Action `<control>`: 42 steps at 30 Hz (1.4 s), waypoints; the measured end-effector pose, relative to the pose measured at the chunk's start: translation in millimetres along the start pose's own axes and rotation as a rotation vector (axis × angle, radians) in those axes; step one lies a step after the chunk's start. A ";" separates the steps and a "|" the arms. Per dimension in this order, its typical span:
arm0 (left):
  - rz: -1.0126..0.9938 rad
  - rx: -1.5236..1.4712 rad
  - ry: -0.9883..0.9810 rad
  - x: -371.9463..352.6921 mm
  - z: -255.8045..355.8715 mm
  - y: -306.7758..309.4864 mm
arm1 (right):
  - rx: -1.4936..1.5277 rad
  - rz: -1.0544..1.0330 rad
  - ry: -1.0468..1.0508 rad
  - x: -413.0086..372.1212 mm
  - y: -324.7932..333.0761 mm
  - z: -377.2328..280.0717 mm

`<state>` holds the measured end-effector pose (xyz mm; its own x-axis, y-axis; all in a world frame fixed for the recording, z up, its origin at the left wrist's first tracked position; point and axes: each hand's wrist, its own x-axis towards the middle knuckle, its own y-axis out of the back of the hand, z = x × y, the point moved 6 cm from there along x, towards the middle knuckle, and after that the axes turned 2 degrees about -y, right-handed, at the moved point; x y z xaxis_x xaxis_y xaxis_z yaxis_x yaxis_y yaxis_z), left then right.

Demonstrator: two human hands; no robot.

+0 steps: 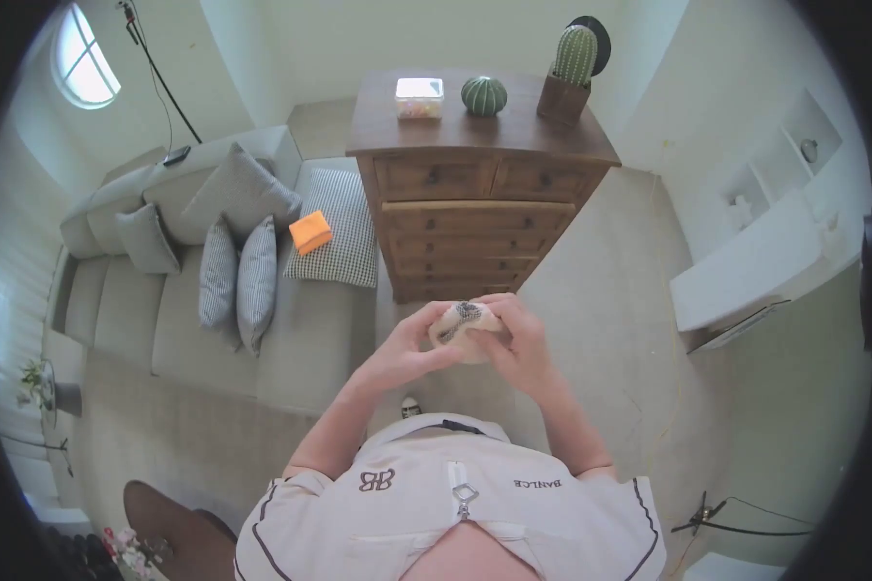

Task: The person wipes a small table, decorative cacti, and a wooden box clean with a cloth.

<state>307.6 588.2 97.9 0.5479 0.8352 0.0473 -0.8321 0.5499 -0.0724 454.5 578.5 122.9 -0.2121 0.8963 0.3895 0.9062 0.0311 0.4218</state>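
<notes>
Both my hands meet in front of my chest around a small whitish, soft-looking bundle [470, 344] with a dark patterned patch on top. My left hand [412, 349] grips its left side, fingers curled round it. On the right side my right hand [523, 344] holds it, with the fingers bent over the top and side. What the bundle is, I cannot make out. Just beyond the hands stands a brown wooden chest of drawers [446, 179], its drawers closed.
On the chest top are a clear box [420, 99], a round green cactus [484, 96] and a potted cactus [574, 68]. A grey sofa [184, 329] with cushions stands left, an orange object [311, 232] on one cushion. White shelving [746, 271] is at right.
</notes>
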 end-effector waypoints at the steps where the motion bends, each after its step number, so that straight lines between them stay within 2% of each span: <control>1: 0.058 0.024 -0.023 2.8 -3.2 6.5 | 0.078 -0.005 -0.066 2.6 -2.1 4.1; 6: 0.202 0.000 -0.075 9.4 -7.0 40.9 | 0.422 -0.078 -0.360 14.1 -25.2 24.3; 9: 0.228 -0.036 -0.012 16.5 -9.2 57.4 | 0.406 -0.009 -0.455 23.8 -37.5 30.2; 12: 0.185 -0.154 0.012 25.8 -16.9 59.9 | 0.340 0.155 -0.478 30.7 -37.8 41.4; 15: 0.182 -0.210 0.013 40.0 -21.0 62.4 | 0.296 0.205 -0.457 43.7 -33.9 49.0; 21: 0.273 -0.238 -0.057 85.5 -19.2 82.5 | 0.442 0.117 -0.500 86.1 -27.1 75.5; 27: 0.394 -0.147 -0.093 146.9 -7.4 86.2 | 0.550 -0.171 -0.441 151.0 2.6 113.1; 30: 0.381 -0.058 -0.188 195.9 7.3 82.5 | 0.572 -0.155 -0.323 191.7 30.3 123.5; 32: 0.445 -0.069 -0.162 226.4 16.8 85.8 | 0.667 0.052 -0.304 217.2 56.2 143.7; 36: 0.576 -0.148 -0.120 298.1 12.3 99.5 | 0.950 0.274 -0.345 285.1 98.8 201.7; 42: 0.843 -0.332 -0.064 363.0 -22.0 115.8 | 1.042 0.587 -0.493 356.6 96.0 260.2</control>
<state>412.0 955.1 84.8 -0.2457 0.9645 -0.0965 -0.8818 -0.2637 -0.3909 561.1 1016.2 89.3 0.2672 0.9539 -0.1370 0.7209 -0.2922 -0.6285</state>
